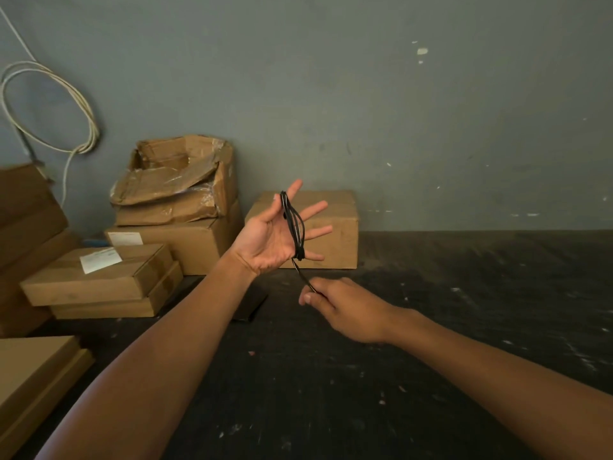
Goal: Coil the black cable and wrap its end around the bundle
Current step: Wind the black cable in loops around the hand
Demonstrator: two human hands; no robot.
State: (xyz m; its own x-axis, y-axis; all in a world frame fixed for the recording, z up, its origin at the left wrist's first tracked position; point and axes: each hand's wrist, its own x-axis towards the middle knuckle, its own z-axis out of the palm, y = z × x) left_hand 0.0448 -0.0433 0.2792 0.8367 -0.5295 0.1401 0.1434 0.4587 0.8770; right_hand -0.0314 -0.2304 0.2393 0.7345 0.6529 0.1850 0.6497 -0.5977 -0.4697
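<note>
The black cable is looped several times around the spread fingers of my left hand, which is raised palm-up in the middle of the view. One strand runs down from the loops to my right hand. That hand sits just below and to the right, pinching the cable's free end between thumb and fingers. The tip of the end is hidden inside those fingers.
Cardboard boxes are stacked along the grey wall: a closed box right behind my left hand, a torn open one further left, flat boxes at the left. A white cable coil hangs on the wall. The floor is dark and dusty.
</note>
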